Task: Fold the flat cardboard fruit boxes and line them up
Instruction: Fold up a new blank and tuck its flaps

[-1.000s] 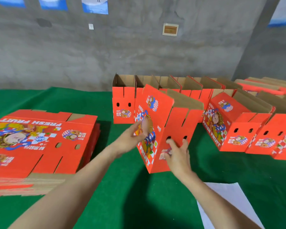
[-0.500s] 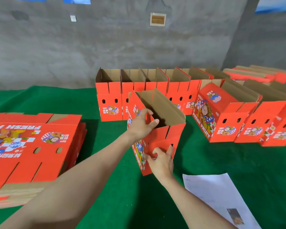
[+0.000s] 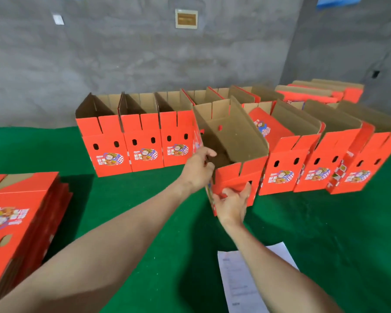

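Left hand (image 3: 199, 168): fingers hooked over the top edge of the left wall of the open fruit box (image 3: 235, 177), thumb outside, pinching the cardboard. Right hand (image 3: 231, 201): palm against the lower part of the near end panel, fingers splayed and pressing, thumb reaching up towards a vent hole.

Change over the last second: the box was a skewed, half-flat sleeve held up with its printed side to the camera. It is now squared open, brown interior showing, and has been carried away from the person towards the line. It sits in the gap between the three upright boxes (image 3: 145, 152) on the left and the leaning boxes (image 3: 321, 163) on the right, touching or almost touching its right neighbour. It is tilted slightly; I cannot tell whether its base is fully down on the green surface (image 3: 145, 199).

Judgement: forming is essentially done, and placement in the row is in hand. What remains is seating and straightening.

Stack of flat boxes (image 3: 20, 211) waits at left, so more are to come. Printed paper sheet (image 3: 237, 281) lies near the right forearm.
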A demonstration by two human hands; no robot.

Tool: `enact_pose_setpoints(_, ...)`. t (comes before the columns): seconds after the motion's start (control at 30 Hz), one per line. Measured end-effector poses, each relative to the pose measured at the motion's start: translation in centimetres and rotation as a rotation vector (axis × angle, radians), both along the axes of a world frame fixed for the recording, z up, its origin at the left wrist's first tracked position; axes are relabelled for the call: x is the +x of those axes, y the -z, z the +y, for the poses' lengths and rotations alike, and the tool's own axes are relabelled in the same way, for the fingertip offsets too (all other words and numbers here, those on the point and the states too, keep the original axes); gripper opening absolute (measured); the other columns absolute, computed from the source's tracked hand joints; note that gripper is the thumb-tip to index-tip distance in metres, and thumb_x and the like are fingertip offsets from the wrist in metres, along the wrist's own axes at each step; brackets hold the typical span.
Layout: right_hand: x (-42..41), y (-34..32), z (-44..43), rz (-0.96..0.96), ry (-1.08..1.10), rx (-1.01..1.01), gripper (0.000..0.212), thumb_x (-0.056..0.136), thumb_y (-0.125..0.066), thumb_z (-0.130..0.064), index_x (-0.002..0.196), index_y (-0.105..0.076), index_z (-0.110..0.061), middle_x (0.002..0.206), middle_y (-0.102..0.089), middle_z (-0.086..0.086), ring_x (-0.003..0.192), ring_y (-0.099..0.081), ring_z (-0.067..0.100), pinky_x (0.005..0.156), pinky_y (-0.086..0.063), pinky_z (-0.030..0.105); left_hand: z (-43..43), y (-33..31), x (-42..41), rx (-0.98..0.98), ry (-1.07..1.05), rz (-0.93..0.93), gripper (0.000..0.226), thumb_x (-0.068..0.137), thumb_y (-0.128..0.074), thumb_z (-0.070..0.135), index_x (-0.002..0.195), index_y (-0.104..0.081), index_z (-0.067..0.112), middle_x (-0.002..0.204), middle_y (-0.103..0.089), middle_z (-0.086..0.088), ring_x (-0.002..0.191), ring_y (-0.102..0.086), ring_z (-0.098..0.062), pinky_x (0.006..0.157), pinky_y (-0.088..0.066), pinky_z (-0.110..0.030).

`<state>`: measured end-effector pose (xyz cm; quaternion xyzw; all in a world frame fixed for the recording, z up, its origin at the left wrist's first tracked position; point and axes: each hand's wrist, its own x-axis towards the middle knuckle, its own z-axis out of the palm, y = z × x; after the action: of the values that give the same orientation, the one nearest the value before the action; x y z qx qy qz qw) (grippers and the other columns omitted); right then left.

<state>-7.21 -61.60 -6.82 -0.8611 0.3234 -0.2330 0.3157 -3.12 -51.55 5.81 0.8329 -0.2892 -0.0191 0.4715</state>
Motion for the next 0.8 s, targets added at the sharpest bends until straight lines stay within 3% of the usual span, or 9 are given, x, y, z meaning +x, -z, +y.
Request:
enact_pose_setpoints(0.1, 0.9, -0.5, -4.9, 0.064, 0.043, 0.007, 0.025, 0.082, -0.071, -0.032, 0.101, -0.071, -0.016, 0.154, -0.004, 0.018, 0.115, -0.053, 0.04, 0.095, -0.042, 0.032, -4.1, -0.3, 1.5, 0.145, 0.093, -0.028, 0.032, 0.099, -0.042, 0.007, 0.13, -0.047, 0.005, 0.118, -0.055, -0.016, 0.1, -0.057, -0.03, 0.077, -0.038, -0.025)
enact_pose_setpoints(0.17, 1.6, -0.5, -6.8, 0.103, 0.055, 0.03, 0.024, 0.081, -0.072, -0.035, 0.098, -0.07, -0.018, 0.153, -0.007, 0.016, 0.108, -0.055, 0.039, 0.092, -0.043, 0.031, -6.1, -0.4, 2.4, 0.224, 0.119, -0.024, 0.035, 0.1, -0.038, 0.011, 0.135, -0.041, 0.007, 0.124, -0.054, -0.018, 0.107, -0.057, -0.035, 0.073, -0.036, -0.023)
enact_pose_setpoints(0.23, 2.5, -0.2, -7.4, 0.087, 0.055, 0.038, 0.023, 0.08, -0.073, -0.035, 0.095, -0.07, -0.018, 0.152, -0.008, 0.015, 0.106, -0.054, 0.039, 0.091, -0.042, 0.031, -7.7, -0.5, 3.4, 0.25, 0.1, -0.018, 0.035, 0.101, -0.036, 0.013, 0.136, -0.039, 0.01, 0.115, -0.058, -0.016, 0.105, -0.058, -0.037, 0.068, -0.035, -0.025)
enact_pose_setpoints(0.3, 3.4, 0.3, -7.7, 0.049, 0.082, 0.048, 0.023, 0.08, -0.072, -0.034, 0.096, -0.07, -0.017, 0.151, -0.009, 0.015, 0.108, -0.05, 0.04, 0.093, -0.042, 0.033, -8.8, -0.5, 4.3, 0.217, 0.072, 0.012, 0.032, 0.101, -0.037, 0.012, 0.133, -0.042, 0.011, 0.096, -0.057, -0.009, 0.089, -0.058, -0.035, 0.061, -0.034, -0.023)
enact_pose_setpoints(0.4, 4.4, 0.7, -8.7, -0.013, 0.141, 0.045, 0.027, 0.079, -0.074, -0.036, 0.098, -0.07, -0.017, 0.151, -0.01, 0.016, 0.108, -0.049, 0.042, 0.092, -0.043, 0.035, -10.0, -0.4, 5.4, 0.139, 0.074, 0.057, 0.029, 0.1, -0.038, 0.01, 0.128, -0.046, 0.014, 0.097, -0.049, -0.005, 0.064, -0.044, -0.014, 0.054, -0.033, -0.019)
enact_pose_setpoints(0.57, 4.5, 0.5, -12.0, -0.022, 0.199, 0.026, 0.031, 0.077, -0.075, -0.038, 0.099, -0.07, -0.017, 0.151, -0.014, 0.018, 0.113, -0.048, 0.043, 0.093, -0.043, 0.037, -13.0, -1.2, 5.7, 0.071, 0.229, 0.316, 0.046, 0.096, -0.039, 0.005, 0.135, -0.04, 0.029, 0.093, -0.047, -0.003, 0.085, -0.045, -0.016, 0.076, -0.044, -0.032)
enact_pose_setpoints(0.67, 4.7, 0.1, -13.8, 0.019, 0.195, 0.021, 0.032, 0.079, -0.073, -0.04, 0.102, -0.069, -0.017, 0.151, -0.013, 0.019, 0.12, -0.043, 0.042, 0.096, -0.042, 0.039, -14.3, -1.5, 5.2, 0.086, 0.265, 0.336, 0.058, 0.096, -0.037, 0.002, 0.145, -0.03, 0.033, 0.09, -0.047, 0.005, 0.076, -0.043, -0.008, 0.069, -0.043, -0.03)
enact_pose_setpoints(0.73, 5.0, -0.5, -14.5, 0.07, 0.182, 0.043, 0.032, 0.08, -0.072, -0.041, 0.101, -0.069, -0.017, 0.15, -0.013, 0.019, 0.121, -0.041, 0.041, 0.095, -0.043, 0.04, -14.3, -1.4, 4.8, 0.109, 0.298, 0.313, 0.062, 0.098, -0.037, 0.002, 0.149, -0.022, 0.032, 0.118, -0.051, 0.003, 0.093, -0.051, -0.01, 0.076, -0.041, -0.029)
enact_pose_setpoints(0.8, 5.2, -1.0, -14.7, 0.119, 0.18, 0.078, 0.031, 0.081, -0.072, -0.043, 0.098, -0.069, -0.017, 0.149, -0.014, 0.017, 0.117, -0.043, 0.041, 0.092, -0.044, 0.039, -13.4, -1.2, 4.4, 0.137, 0.317, 0.283, 0.064, 0.099, -0.038, 0.003, 0.151, -0.015, 0.031, 0.154, -0.027, 0.001, 0.134, -0.036, -0.017, 0.098, -0.034, -0.028)
